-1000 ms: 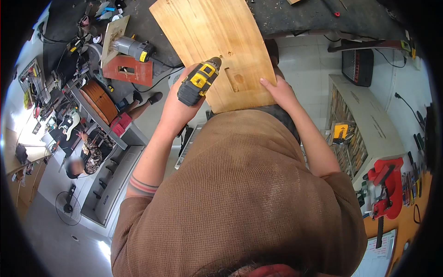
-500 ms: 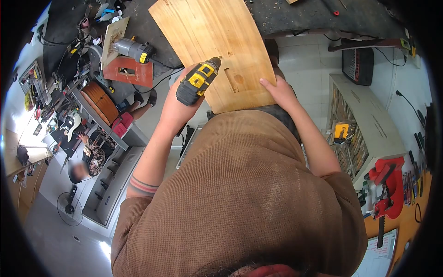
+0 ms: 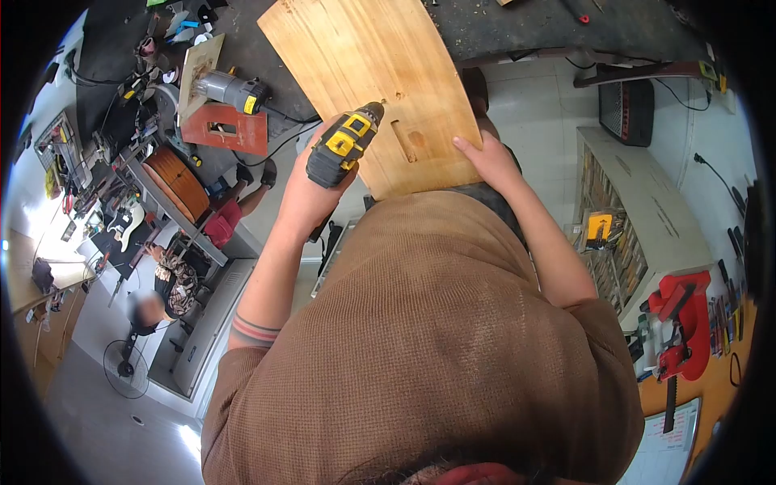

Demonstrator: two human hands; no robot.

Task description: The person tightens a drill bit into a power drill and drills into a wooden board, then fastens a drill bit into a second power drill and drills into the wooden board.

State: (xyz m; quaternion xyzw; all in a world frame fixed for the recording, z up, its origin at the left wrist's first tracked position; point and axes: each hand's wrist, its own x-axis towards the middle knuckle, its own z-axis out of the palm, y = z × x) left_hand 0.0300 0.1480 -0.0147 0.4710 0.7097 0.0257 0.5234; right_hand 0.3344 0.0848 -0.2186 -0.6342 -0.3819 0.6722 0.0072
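Note:
A yellow and black power drill is in my left hand, whose fingers are wrapped round its grip, partly hidden under the tool. The drill's chuck points at small holes in a pale wooden board; whether the bit touches the wood is too small to tell. Right of the chuck, the board has a long narrow slot and a dark round knot. My right hand grips the board's lower right edge, thumb on top and fingers beneath. The board's near edge lies against my body.
A router with a cable and a red template lie left of the board on the dark workbench. Another person is at the far left. A red clamp and a grey cabinet stand right.
The board and drill appear shifted very slightly left, with both hands keeping their grip. The other person at the far left has shifted a little to the right in view.

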